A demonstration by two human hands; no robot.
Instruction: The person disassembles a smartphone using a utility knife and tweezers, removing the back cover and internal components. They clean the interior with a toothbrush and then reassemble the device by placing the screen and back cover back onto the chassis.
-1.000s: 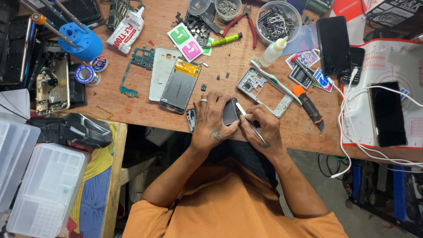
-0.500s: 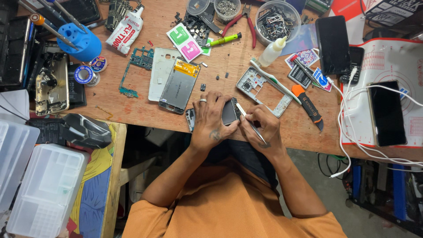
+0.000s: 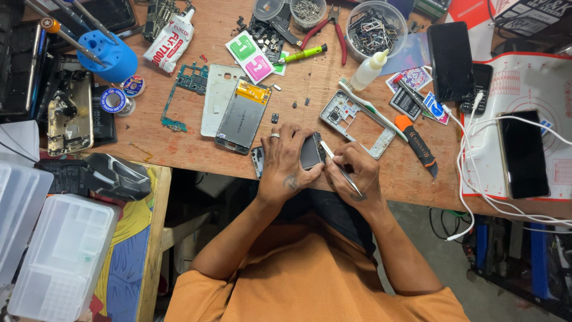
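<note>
Centrally, at the near edge of the worn wooden workbench (image 3: 196,134): one small dark phone assembly (image 3: 311,151), held over the table edge.

Left hand (image 3: 285,162): wrapped around the left side of the phone assembly, fingers curled over its top, a ring on one finger.

Right hand (image 3: 353,172): closed in a pen grip on slim metal tweezers (image 3: 338,169), tips angled to the assembly's right edge; whether they touch a part is too small to tell.

State of work, judged from the spread: disassembly looks well advanced. Already off and laid aside: a silver screen panel with an orange flex patch (image 3: 243,114), a white back cover (image 3: 217,98) just beside it, a pale grey midframe (image 3: 356,122) near the right hand, a green circuit board (image 3: 185,89). Loose dark screws lie between panel and midframe. Reassembly not yet evident.

Surrounding stock: orange-handled screwdriver (image 3: 417,144), white toothbrush (image 3: 364,104), clear squeeze bottle (image 3: 368,68), red-handled pliers (image 3: 335,30), clear tubs of small parts (image 3: 374,22), blue tool stand (image 3: 107,53), two dark intact phones (image 3: 451,59) at right, white cable (image 3: 476,179).
</note>
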